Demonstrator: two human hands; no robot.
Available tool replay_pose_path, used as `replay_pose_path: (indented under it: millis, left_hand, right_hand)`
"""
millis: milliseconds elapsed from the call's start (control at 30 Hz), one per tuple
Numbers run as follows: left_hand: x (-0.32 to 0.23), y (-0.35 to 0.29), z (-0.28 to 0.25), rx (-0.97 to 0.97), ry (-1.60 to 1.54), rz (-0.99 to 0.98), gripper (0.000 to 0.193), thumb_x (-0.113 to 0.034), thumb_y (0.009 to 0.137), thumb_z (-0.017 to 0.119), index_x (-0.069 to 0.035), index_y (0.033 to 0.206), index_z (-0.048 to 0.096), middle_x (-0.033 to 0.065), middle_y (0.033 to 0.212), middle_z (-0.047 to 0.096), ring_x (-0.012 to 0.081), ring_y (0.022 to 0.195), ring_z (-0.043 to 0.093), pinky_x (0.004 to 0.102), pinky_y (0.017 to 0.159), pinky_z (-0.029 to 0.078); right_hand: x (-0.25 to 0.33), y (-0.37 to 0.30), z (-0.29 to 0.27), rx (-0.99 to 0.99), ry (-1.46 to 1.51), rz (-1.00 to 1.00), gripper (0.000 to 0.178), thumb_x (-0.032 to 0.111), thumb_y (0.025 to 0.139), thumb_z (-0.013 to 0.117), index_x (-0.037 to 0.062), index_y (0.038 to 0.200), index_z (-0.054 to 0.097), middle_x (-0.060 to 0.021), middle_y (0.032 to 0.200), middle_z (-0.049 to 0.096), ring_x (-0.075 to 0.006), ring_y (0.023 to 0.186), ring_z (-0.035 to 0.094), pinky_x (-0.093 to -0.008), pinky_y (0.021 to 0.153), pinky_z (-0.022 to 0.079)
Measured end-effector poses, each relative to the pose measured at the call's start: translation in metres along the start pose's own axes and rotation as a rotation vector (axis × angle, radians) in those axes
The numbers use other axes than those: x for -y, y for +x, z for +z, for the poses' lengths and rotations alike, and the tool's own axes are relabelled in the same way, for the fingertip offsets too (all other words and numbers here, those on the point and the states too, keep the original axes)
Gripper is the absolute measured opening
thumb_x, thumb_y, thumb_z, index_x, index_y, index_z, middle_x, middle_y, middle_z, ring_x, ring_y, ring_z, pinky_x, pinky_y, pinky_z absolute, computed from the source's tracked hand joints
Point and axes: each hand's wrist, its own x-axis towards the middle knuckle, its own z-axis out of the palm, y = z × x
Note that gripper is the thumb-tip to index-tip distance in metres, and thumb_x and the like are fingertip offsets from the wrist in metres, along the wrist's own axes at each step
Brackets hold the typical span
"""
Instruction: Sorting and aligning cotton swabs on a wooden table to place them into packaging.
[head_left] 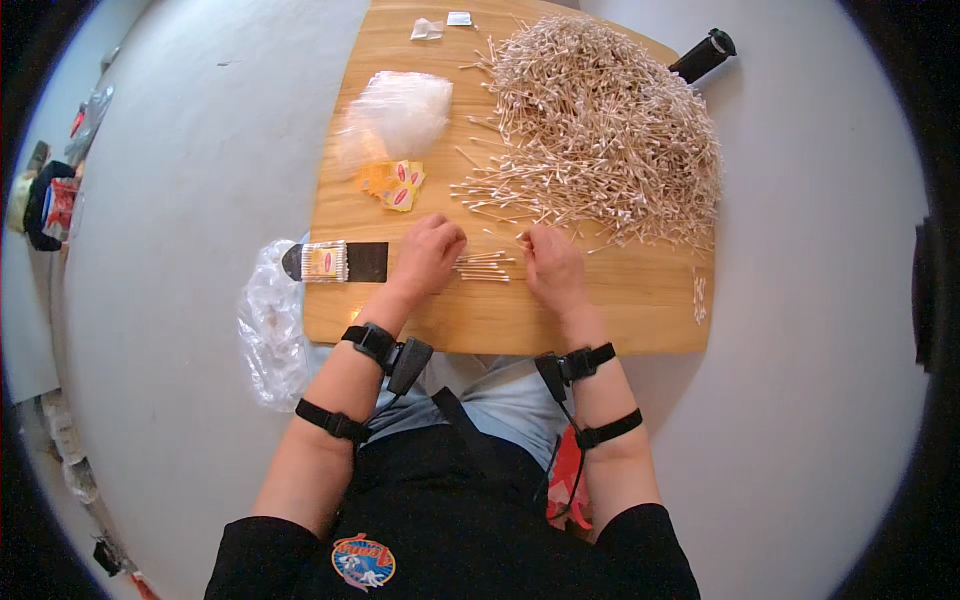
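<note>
A small row of cotton swabs [484, 267] lies between my hands on the wooden table. My left hand [432, 252] is at the row's left end, its fingers curled together; whatever they may hold is hidden. Across from it, my right hand [555, 265] has its thumb and fingers pinched at a single swab, whose white tip shows by the fingertips. Beyond both hands spreads a large heap of cotton swabs [610, 125]. Left of my left hand, a filled pack of swabs [324, 262] with a yellow label rests on a dark strip [368, 262].
Clear plastic bags [400, 110] are stacked at the far left of the table [560, 325], with yellow labels [402, 185] nearer me. Clear plastic [270, 330] hangs by the left edge. A black cylinder [704, 56] stands out past the far right edge. Several swabs [699, 295] lie apart at right.
</note>
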Motion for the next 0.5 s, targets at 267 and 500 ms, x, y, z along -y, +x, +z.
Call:
replay_pose_path:
  millis: [267,500]
  left_hand:
    - [-0.011,0.031,0.009,-0.152,0.072,0.127,0.007,-0.01,0.084,0.065,-0.006,0.091,0.066,0.0124,0.094,0.061,0.0319,0.095,0.059,0.0427,0.081,0.048]
    - [0.012,0.044,0.024,-0.183,0.249,0.208,0.005,-0.012,0.078,0.067,-0.008,0.08,0.065,0.01,0.093,0.06,0.0299,0.092,0.059,0.0414,0.079,0.047]
  right_hand:
    - [0.001,0.008,0.018,0.053,0.083,-0.128,0.017,0.0,0.079,0.06,0.007,0.095,0.06,-0.0125,0.087,0.063,-0.0335,0.086,0.061,-0.0444,0.074,0.05]
    - [-0.01,0.035,0.01,-0.062,-0.126,0.001,0.011,0.005,0.078,0.068,0.0096,0.088,0.064,-0.0085,0.087,0.06,-0.0308,0.087,0.059,-0.0417,0.074,0.05]
